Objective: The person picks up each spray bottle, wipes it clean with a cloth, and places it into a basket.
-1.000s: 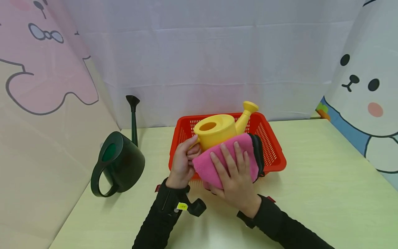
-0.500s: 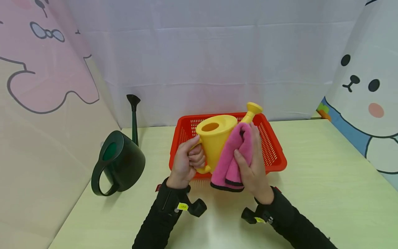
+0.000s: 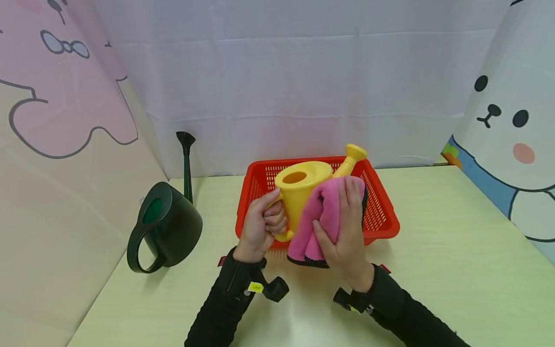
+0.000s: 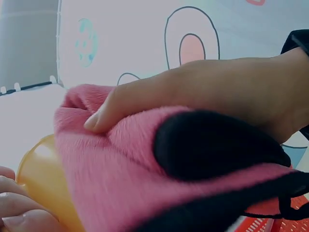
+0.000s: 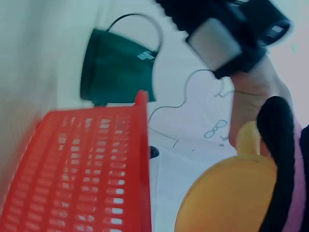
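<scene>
My left hand [image 3: 261, 227] grips the handle of a yellow watering can [image 3: 300, 195], holding it up in front of the red basket. With my right hand [image 3: 350, 243], I hold a folded pink cloth [image 3: 309, 231] with black edging against the can's right side. In the left wrist view, the right thumb lies over a fold of the cloth [image 4: 96, 164], and the other right fingers are hidden. The right wrist view shows the bottom of the can [image 5: 227, 198], tilted, with the left hand [image 5: 253, 92] at its handle.
Behind the can, a red perforated basket [image 3: 381, 212] sits on the pale table [image 3: 442, 270]. A dark green watering can [image 3: 179, 231] with a long spout stands to the left. White printed curtains [image 3: 277, 96] close off the back and sides.
The right hand has turned and shifted the cloth from the can's front to its right side, then slightly downward and left. The left hand keeps its grip, with the can slightly farther right.
</scene>
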Motion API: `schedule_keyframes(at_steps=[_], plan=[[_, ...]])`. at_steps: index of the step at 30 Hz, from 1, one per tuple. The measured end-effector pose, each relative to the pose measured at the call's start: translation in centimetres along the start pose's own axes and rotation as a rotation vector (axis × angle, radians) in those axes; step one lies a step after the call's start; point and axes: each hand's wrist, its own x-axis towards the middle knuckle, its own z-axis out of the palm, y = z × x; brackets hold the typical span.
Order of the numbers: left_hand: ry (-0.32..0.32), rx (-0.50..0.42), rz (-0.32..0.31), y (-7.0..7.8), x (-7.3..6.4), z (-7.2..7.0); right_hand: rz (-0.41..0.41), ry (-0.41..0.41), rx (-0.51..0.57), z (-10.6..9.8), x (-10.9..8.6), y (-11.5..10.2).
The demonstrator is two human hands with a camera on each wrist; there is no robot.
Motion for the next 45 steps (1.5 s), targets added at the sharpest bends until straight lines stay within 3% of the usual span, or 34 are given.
schedule_keyframes(at_steps=[4, 10, 16, 23, 27, 33, 36, 41, 43, 45], plan=[[-0.010, -0.007, 0.000, -0.1, 0.1, -0.1, -0.235, 0.062, -0.259, 0.8, -0.8, -0.3], [0.034, -0.028, -0.013, -0.2, 0.1, 0.1, -0.397, -0.005, -0.478, 1.7, -2.3, -1.0], [0.054, -0.056, -0.013, -0.2, 0.0, 0.2, -0.435, -0.071, -0.501, 1.8, -2.8, -1.3], [0.068, -0.016, -0.015, 0.0, -0.1, 0.1, -0.438, -0.021, -0.431, 1.5, -2.1, -0.6], [0.037, 0.008, -0.011, 0.0, -0.1, 0.0, -0.379, 0.026, -0.334, 1.2, -1.5, -0.2], [-0.016, 0.000, 0.010, 0.0, 0.0, -0.1, -0.194, 0.023, -0.073, 0.5, -0.4, 0.3], [-0.018, 0.000, 0.012, 0.1, -0.1, -0.1, -0.057, -0.015, 0.138, 0.0, 0.2, 0.7], [0.010, 0.011, 0.001, 0.2, -0.2, 0.0, 0.260, -0.064, 0.460, -0.9, 1.0, 0.7], [0.015, 0.009, -0.001, 0.2, -0.2, 0.1, 0.342, -0.070, 0.534, -1.0, 1.1, 0.5], [0.014, 0.007, 0.001, 0.2, -0.2, 0.0, 0.361, -0.065, 0.573, -1.0, 1.2, 0.4]])
